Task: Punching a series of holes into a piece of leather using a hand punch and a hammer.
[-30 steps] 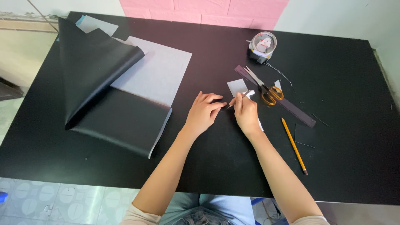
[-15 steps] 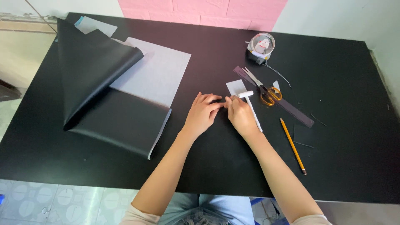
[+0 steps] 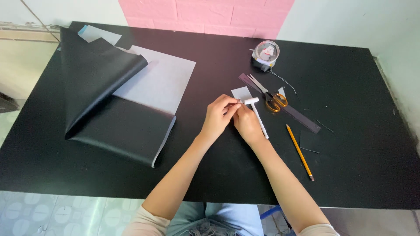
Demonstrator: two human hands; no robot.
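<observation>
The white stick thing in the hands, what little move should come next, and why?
Probably press the white tool down onto the small pale piece and roll it flat. The right hand grips the tool's handle, its head sits at the edge of that piece, and the left hand pinches right beside it, as if steadying something small. What the fingertips hold is too small to tell.

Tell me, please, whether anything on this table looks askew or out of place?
The black sheet is folded back on itself, baring its grey underside. Small black offcuts lie loose near the pencil.
</observation>
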